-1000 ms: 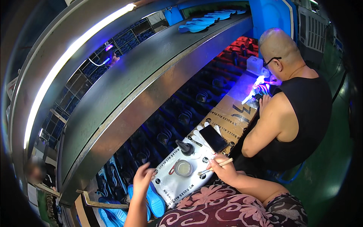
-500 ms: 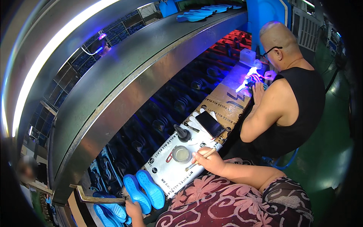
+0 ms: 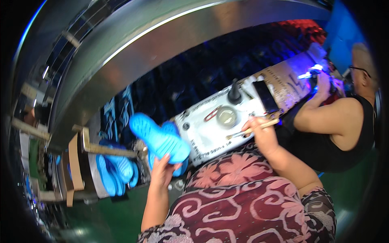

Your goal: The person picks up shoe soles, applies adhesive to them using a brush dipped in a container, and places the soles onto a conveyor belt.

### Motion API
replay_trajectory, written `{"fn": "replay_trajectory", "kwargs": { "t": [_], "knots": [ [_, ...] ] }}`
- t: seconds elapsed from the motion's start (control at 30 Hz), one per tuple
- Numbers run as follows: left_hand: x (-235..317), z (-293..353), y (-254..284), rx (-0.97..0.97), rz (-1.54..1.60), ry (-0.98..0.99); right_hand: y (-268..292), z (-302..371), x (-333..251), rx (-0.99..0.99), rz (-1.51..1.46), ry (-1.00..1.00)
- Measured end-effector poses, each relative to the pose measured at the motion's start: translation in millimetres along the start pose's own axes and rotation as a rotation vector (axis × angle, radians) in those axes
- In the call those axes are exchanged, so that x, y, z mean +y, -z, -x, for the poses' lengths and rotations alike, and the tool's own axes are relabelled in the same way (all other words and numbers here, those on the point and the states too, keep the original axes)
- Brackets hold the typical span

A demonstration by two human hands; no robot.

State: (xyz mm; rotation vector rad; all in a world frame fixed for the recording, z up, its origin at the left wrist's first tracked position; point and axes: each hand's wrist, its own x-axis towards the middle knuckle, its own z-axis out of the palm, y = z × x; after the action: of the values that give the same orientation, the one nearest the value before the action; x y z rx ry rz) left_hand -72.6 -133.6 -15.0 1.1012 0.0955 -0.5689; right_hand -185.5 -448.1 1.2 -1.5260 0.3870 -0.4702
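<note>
My left hand [image 3: 163,170] grips the near end of a light blue shoe sole [image 3: 156,135], raised and tilted, its grooved face showing. A second blue sole [image 3: 170,128] lies partly hidden beneath it. Between the fingers of my right hand [image 3: 262,135] is a brush [image 3: 271,123] with a pale wooden handle. Its bristles point left, over the white-covered board [image 3: 202,139]. Just beyond the brush, a round tub [image 3: 226,117] holds a cloudy, pale substance. A small red looped item [image 3: 212,114] lies beside the tub, and a dark bottle with a pointed nozzle [image 3: 234,95] stands behind it.
A dark phone [image 3: 265,97] lies on the board's right part. Beyond it a co-worker [image 3: 336,117] in a black sleeveless top works under purple light. More blue soles [image 3: 109,174] rest at the left by a wooden bar [image 3: 111,151]. A metal-sided conveyor [image 3: 133,60] curves across the back.
My left hand has picked up a blue sole and lifted it toward the board. My right hand still holds the brush by the tub. The whole view has swung left.
</note>
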Motion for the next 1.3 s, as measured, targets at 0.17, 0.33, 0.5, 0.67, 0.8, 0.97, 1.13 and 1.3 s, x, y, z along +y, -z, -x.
{"fn": "replay_trajectory", "kwargs": {
  "t": [0.17, 0.33, 0.5, 0.67, 0.8, 0.97, 1.13, 1.3],
  "knots": [
    [11, 0, -51, 0.024, -0.463, -0.195, -15, -8, -43, -0.113, 0.139, 0.179],
    [11, 2, -65, 0.004, -0.546, -0.343, -40, -10, -53, -0.241, 0.306, 0.505],
    [6, 4, -70, -0.016, -0.599, -0.448, -55, -6, -49, -0.289, 0.329, 0.56],
    [7, 7, -78, -0.032, -0.638, -0.54, -59, -9, -44, -0.346, 0.424, 0.595],
    [8, 7, -77, -0.032, -0.68, -0.563, -59, -11, -39, -0.307, 0.399, 0.538],
    [4, 6, -71, -0.017, -0.728, -0.557, -54, -13, -41, -0.216, 0.421, 0.568],
    [-2, 4, -72, -0.004, -0.706, -0.582, -59, -11, -42, -0.287, 0.394, 0.615],
    [-2, 4, -77, 0.006, -0.694, -0.583, -60, -11, -41, -0.297, 0.514, 0.695]
  ]
}}
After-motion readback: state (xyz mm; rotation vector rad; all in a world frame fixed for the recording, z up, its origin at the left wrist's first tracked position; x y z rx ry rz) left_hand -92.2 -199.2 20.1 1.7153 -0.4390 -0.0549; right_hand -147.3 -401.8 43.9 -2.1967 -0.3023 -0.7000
